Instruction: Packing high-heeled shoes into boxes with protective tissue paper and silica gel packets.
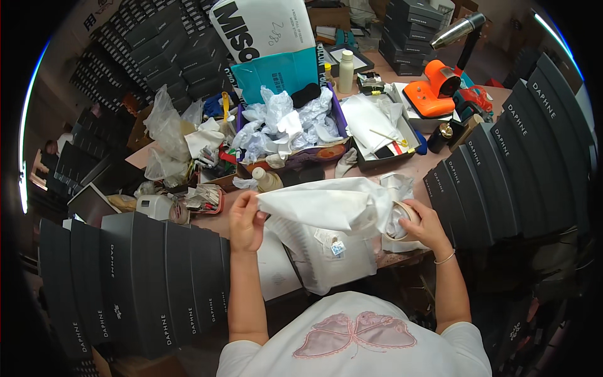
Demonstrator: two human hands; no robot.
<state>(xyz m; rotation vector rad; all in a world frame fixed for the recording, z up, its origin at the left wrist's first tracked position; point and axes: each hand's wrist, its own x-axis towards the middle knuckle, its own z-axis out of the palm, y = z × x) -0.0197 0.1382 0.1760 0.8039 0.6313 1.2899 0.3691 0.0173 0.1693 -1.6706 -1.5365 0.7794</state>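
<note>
1. The left end of a white sheet (317,200) is pinched between the closed fingers of the left hand (247,223).
2. The sheet is stretched above the table (418,168), from the left hand toward the right hand (426,225).
3. A round cream-edged item (395,229) at the sheet's right end is gripped by the curled fingers of the right hand; its kind cannot be told.
4. Below the sheet, small packets (338,247) are seen on a translucent plastic bag (326,270).
5. Dark grey boxes (135,283) are stacked at both sides; crumpled paper (286,125) is heaped beyond.
</note>
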